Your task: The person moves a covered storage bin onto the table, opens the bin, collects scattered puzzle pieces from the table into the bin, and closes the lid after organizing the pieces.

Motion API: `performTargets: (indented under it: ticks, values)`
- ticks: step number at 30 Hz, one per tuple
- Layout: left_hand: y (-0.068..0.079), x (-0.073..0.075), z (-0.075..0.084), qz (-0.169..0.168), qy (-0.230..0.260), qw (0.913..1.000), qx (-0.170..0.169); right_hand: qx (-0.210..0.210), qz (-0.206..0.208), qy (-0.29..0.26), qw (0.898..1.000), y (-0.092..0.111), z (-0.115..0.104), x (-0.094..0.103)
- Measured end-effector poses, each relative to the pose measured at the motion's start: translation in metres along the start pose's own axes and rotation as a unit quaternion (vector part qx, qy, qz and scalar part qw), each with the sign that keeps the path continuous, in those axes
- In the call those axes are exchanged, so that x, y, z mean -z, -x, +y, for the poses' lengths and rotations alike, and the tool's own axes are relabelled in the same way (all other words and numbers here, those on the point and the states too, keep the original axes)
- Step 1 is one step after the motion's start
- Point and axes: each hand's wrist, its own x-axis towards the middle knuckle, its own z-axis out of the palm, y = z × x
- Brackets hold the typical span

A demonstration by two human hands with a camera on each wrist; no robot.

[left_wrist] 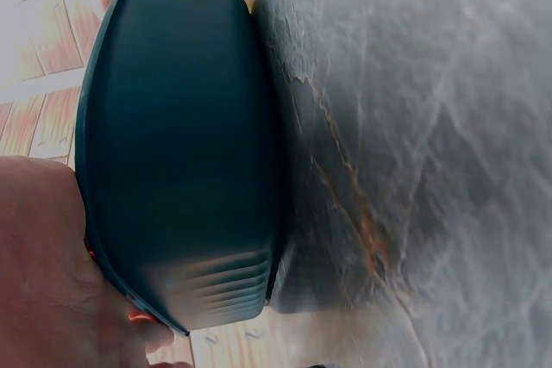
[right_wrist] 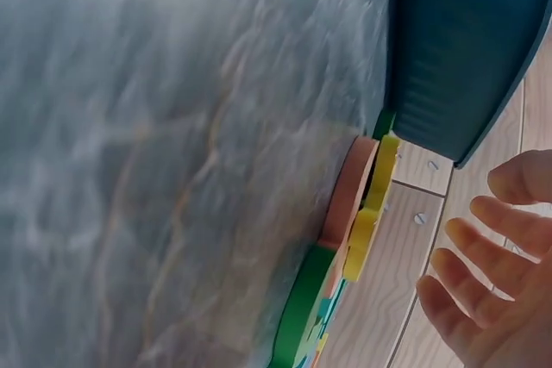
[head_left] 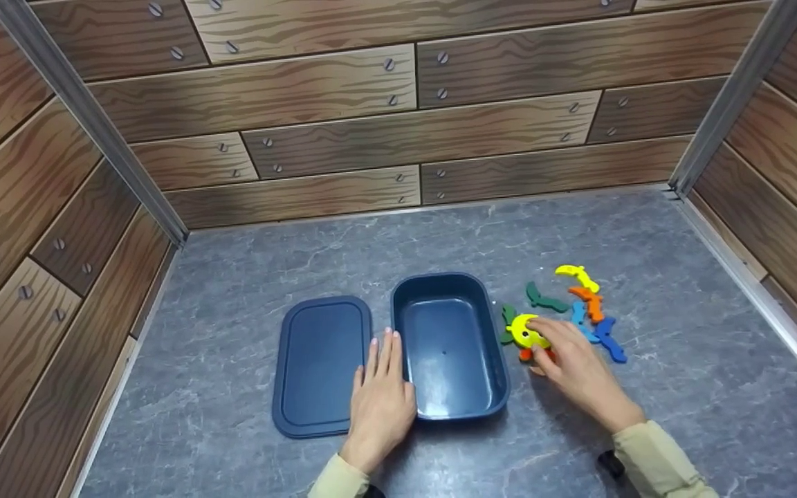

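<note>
A dark blue plastic box [head_left: 450, 409] stands uncovered on the table. My left hand [head_left: 383, 404] lies with straight fingers along its left side, touching the rim; the left wrist view shows the box wall [left_wrist: 172, 127] beside that hand. My right hand [head_left: 575, 366] hovers just right of the box, thumb and fingers spread over a yellow round piece with an eye [head_left: 524, 333]. In the right wrist view its fingers [right_wrist: 483, 252] are apart from the flat pieces. Beneath the yellow piece show a green piece [head_left: 507, 318] and an orange-red one [head_left: 525, 355], partly hidden.
The matching blue lid [head_left: 319, 366] lies flat left of the box. Behind my right hand are more flat pieces: dark green [head_left: 546, 301], yellow [head_left: 578, 277], orange [head_left: 592, 304], light blue [head_left: 578, 315] and blue [head_left: 609, 340]. Wood-patterned walls [head_left: 329, 152] surround the grey marbled table [head_left: 225, 277].
</note>
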Motion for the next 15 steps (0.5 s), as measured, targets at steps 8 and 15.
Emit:
performTargets:
  ticks: [8,15]
  values:
    - [0.001,0.001,0.000,-0.001,-0.003,1.0000,0.003,0.008,-0.074,0.045,0.996,-0.008,0.013,0.003]
    - [0.000,0.000,0.000,-0.010,0.004,0.9999,0.005,-0.027,-0.158,0.048,0.986,-0.013,0.027,0.002]
